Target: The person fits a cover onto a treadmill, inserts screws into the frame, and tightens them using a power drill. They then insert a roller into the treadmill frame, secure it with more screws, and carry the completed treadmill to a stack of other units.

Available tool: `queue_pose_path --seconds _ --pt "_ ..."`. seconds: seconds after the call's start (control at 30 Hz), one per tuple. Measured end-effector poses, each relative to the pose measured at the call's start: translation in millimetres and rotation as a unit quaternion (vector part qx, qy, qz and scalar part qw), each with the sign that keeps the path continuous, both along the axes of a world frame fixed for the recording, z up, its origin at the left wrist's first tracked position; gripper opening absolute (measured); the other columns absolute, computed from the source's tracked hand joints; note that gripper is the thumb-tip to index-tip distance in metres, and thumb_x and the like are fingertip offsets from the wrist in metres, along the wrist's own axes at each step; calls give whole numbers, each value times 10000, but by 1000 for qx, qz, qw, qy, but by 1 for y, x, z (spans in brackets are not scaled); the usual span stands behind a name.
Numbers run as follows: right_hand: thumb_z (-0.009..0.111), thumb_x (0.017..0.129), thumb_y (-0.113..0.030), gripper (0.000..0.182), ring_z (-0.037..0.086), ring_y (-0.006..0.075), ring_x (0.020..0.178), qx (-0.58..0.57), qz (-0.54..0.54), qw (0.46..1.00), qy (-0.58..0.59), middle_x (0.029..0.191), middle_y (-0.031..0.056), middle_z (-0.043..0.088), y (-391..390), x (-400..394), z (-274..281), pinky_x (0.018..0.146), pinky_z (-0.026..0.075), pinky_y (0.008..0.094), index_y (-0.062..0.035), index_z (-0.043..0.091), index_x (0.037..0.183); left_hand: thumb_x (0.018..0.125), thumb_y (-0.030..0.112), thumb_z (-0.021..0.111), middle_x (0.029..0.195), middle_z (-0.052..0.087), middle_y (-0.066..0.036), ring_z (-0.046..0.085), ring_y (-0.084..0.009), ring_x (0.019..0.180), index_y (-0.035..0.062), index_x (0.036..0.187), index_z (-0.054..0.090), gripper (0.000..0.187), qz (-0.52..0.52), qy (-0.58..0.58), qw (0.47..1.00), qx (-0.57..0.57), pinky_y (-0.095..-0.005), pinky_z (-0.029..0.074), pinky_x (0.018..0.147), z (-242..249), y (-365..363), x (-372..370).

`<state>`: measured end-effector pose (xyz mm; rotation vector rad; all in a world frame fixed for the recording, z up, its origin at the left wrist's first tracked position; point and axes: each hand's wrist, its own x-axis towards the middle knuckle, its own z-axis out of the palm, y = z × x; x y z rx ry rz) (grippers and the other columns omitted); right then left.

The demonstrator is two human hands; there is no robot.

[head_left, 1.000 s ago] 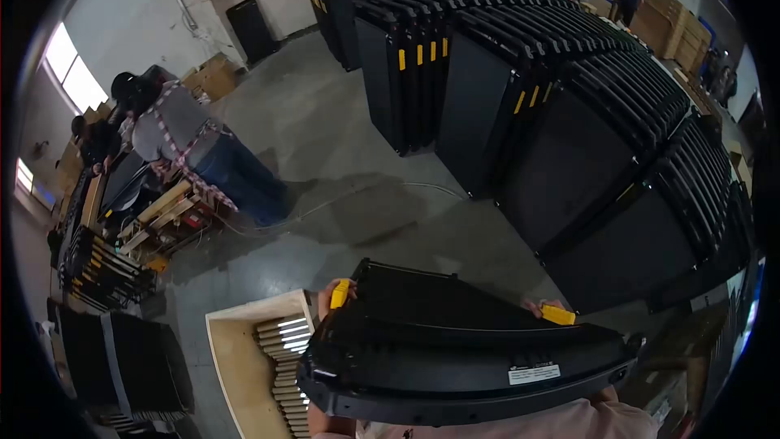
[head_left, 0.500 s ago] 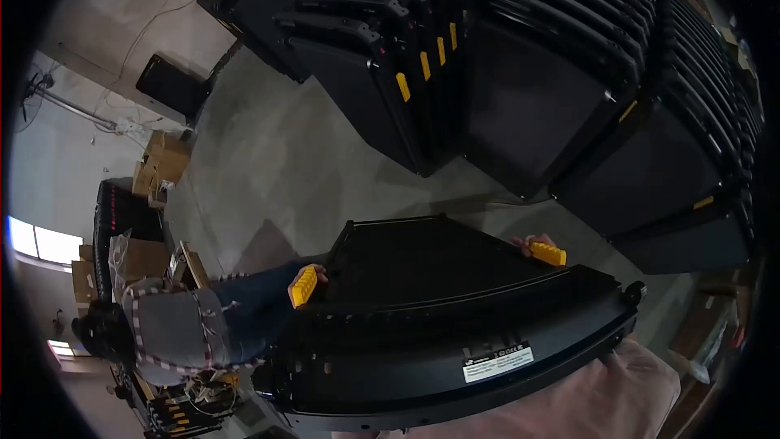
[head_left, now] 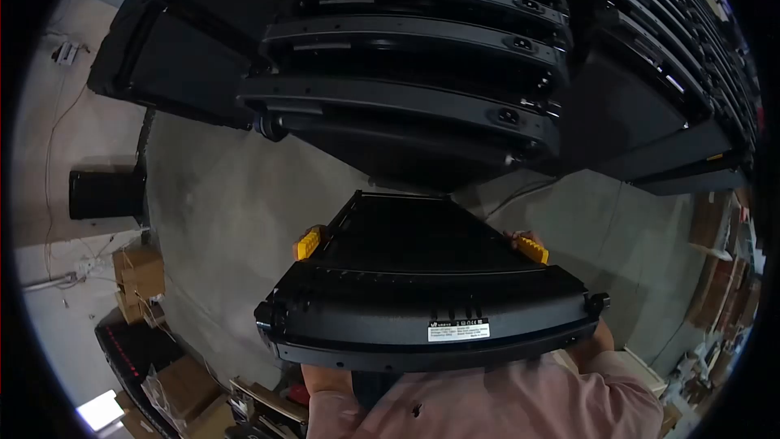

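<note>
A black machine (head_left: 406,301) with a flat dark deck and a white label is held in front of my body. Its left edge carries a yellow ridged block (head_left: 308,245), where my left hand (head_left: 320,236) is closed round the side, mostly hidden. By the yellow ridged block (head_left: 533,249) on the right edge, my right hand (head_left: 513,237) grips the other side, with only a little of the fingers showing. Both forearms pass beneath the machine.
Rows of similar black machines (head_left: 398,97) stand upright ahead, very near the far end of the held one. Cardboard boxes (head_left: 140,273) sit at the left, and more cartons (head_left: 712,223) at the right. Grey floor (head_left: 219,219) shows between them.
The view has turned, and the upright machines appear closer and more directly ahead. The held machine is now more level in view. The other person at the left is out of view.
</note>
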<state>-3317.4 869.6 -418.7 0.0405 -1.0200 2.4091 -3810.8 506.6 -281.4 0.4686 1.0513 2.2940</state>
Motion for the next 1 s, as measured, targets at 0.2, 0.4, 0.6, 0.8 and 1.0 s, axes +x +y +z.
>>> queue_pose_path --seconds 0.2,0.4,0.6,0.8,1.0 --pt "754 789 -507 681 551 209 1066 -163 -138 970 -116 1140 153 584 2 -136 20 977 421 371 -29 532 1220 945 220 531 1001 631 -111 630 -214 904 -2 1082 605 271 -9 -57 989 -133 -335 527 804 -8 69 -119" --pt "706 837 -453 555 560 187 1047 -204 -205 921 -261 1111 134 604 13 -136 93 943 437 354 -43 561 1182 948 227 532 975 628 -104 625 -207 867 16 1077 607 258 -19 -75 957 -281 -348 524 785 9 129 -155" --pt "658 886 -399 435 569 166 1028 -231 -297 837 -398 1081 115 623 10 -238 214 909 454 338 -56 590 1145 951 234 534 948 625 -97 621 -200 831 34 1072 609 245 -57 -81 915 -391 -361 521 767 26 137 -159" --pt "551 924 -214 212 598 117 738 -129 -145 755 -627 814 25 651 -96 -154 265 691 482 252 -35 660 892 954 241 536 922 622 -90 616 -193 794 51 1067 611 233 -134 -94 772 -615 -373 518 748 17 110 -106" --pt "598 894 -227 245 657 200 832 -4 -45 759 -650 909 93 717 -182 -110 322 813 512 334 -30 721 974 884 254 652 842 660 -120 654 -251 803 14 942 657 247 -631 328 566 -417 -343 508 761 141 156 97"
